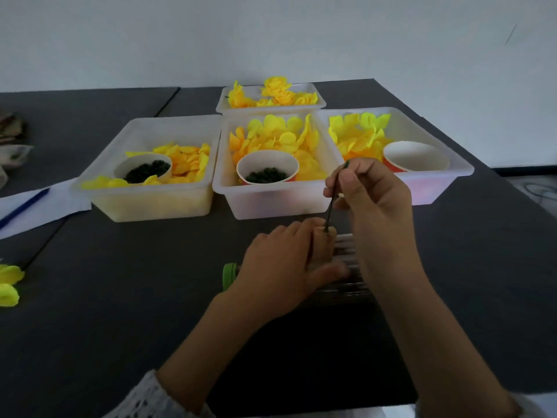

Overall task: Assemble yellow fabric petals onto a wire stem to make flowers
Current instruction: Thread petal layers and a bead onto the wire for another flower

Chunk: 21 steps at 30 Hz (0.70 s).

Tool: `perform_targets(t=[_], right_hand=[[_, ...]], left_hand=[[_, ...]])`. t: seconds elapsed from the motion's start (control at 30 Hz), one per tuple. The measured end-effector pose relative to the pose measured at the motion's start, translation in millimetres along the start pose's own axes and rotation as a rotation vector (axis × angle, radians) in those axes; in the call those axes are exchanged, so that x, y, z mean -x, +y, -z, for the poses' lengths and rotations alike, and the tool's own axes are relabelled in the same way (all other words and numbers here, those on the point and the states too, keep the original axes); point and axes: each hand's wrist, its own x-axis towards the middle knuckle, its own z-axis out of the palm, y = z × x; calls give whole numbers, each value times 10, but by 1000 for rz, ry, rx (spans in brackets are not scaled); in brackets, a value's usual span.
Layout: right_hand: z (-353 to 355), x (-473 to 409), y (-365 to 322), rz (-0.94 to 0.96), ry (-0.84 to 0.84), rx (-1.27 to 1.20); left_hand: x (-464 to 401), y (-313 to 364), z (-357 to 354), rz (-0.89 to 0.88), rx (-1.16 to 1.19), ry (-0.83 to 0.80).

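My right hand [370, 200] pinches a thin dark green wire stem [333, 203] that stands nearly upright, its top by my thumb. The stem's lower end meets the fingertips of my left hand [286, 267], which rests on a clear container with a green cap [229, 274] lying on the dark table [120, 327]. Whether the left fingers grip anything small is hidden. Loose yellow petals [280, 137] fill the middle white bin [271, 203], right behind my hands.
A left bin [156, 206] and a right bin [434, 191] also hold yellow petals. Paper cups sit in the bins, two with dark green bits [265, 176], one looking empty [419, 158]. A rear bin [271, 107] holds finished flowers. Two yellow blooms [9, 285] lie at the far left, beside paper and a blue pen [24, 205].
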Motion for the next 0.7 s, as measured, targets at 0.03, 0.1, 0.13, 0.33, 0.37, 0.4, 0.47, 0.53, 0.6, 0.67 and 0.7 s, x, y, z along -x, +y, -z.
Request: perform_targets(t=[0.03, 0.1, 0.13, 0.33, 0.37, 0.4, 0.47, 0.53, 0.6, 0.67, 0.7], right_hand=[[-3, 6, 10, 8, -3, 20], [-15, 12, 19, 24, -8, 37], [-19, 9, 19, 28, -9, 28], [-42, -91, 10, 61, -25, 6], [-49, -111, 10, 71, -43, 30], [-54, -130, 17, 78, -63, 52], [-64, -168, 36, 81, -95, 86], [-81, -222, 57, 86, -119, 106], [-102, -278, 79, 89, -137, 99], [-142, -328, 103, 94, -154, 92], [-165, -349, 119, 95, -163, 95]], left_hand=[[13, -35, -15, -5, -72, -26], [18, -81, -45, -4, -141, -24], [17, -87, -59, -12, -142, -7], [-25, -139, -59, -37, -131, 31], [-36, -149, -59, -37, -128, 28], [-46, -161, -55, -36, -123, 28], [-74, -199, -42, -35, -106, 35], [-115, -250, -11, -41, -84, 45], [-155, -304, 31, -43, -69, 53], [-194, -365, 69, -33, -66, 70], [-213, -394, 83, -28, -70, 76]])
